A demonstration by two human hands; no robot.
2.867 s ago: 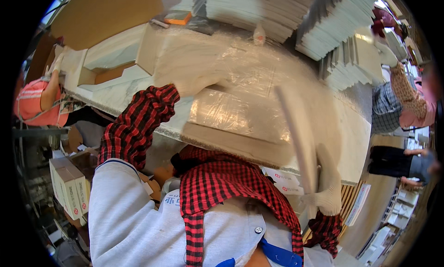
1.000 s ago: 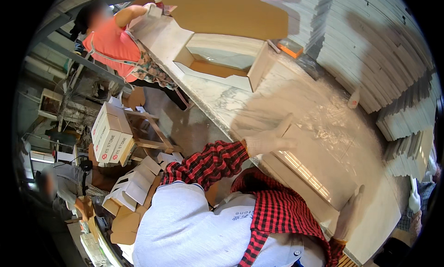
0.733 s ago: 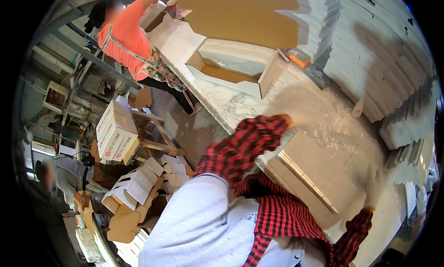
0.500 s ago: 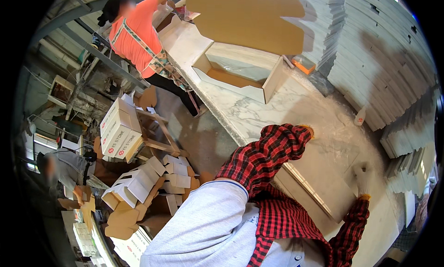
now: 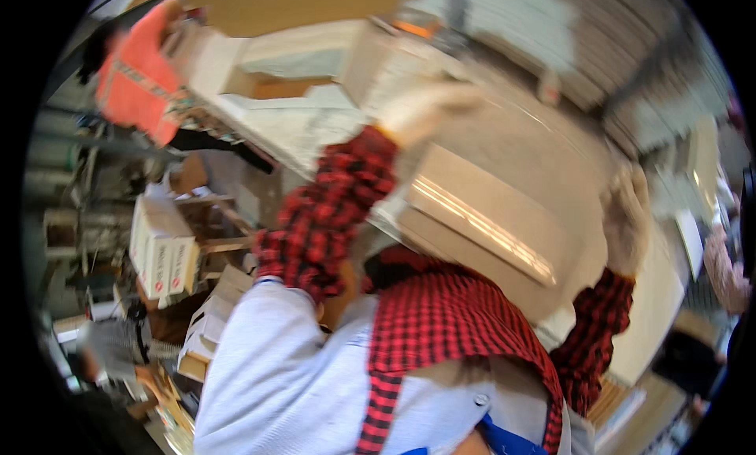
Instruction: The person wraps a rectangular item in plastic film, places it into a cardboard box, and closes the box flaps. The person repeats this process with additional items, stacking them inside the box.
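Note:
In front of me lies a flat rectangular block (image 5: 465, 230) with a smooth brownish top and a glossy long side that catches bright streaks of light. Brown sheeting, probably cardboard, spreads around it. My left hand (image 5: 433, 108), in a pale glove with a yellow cuff, reaches over the block's far left side; its fingers look stretched out, though motion smears them. My right hand (image 5: 628, 219), gloved the same way, is beside the sheeting's right edge with its fingers extended. Whether it touches the edge is unclear. I see nothing held in either hand.
An open white carton (image 5: 291, 69) stands on the marble-patterned table further left, before a large brown cardboard panel (image 5: 291, 6). Stacked pale slabs (image 5: 583, 45) rise behind. A co-worker in an orange top (image 5: 142, 77) stands at the table. White boxes (image 5: 161, 246) sit at left.
My view has turned, shifting the surroundings leftward. My left hand has come out from behind its sleeve and stretches forward. My right hand has moved further forward along the right side.

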